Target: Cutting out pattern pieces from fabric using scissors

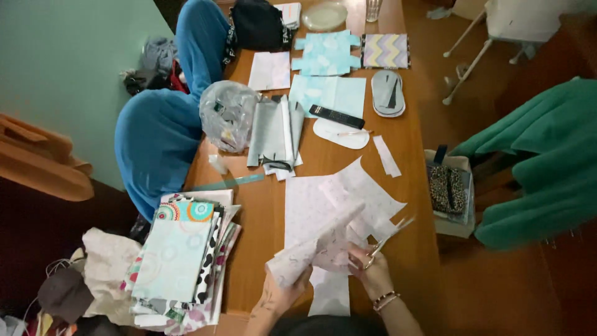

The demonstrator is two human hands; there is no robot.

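I saw the left hand (281,292) closed around a rolled end of pale printed paper (311,249) at six o'clock on the wooden table (261,211), while the right hand (372,274) gripped scissors (388,236) with the blades partly into the sheet. I judged the cutting well along but unfinished: cut shapes already lay at twelve o'clock, a blue cross-shaped piece (326,53), a white oval (340,134) and a narrow strip (387,155), yet a large uncut sheet (308,208) remained beneath the hands. As for containers, the clear plastic bag (227,115) at ten o'clock held crumpled scraps, and the box (451,193) at three o'clock held a leopard-print pouch. A stack of patterned papers (180,261) sat at eight o'clock.
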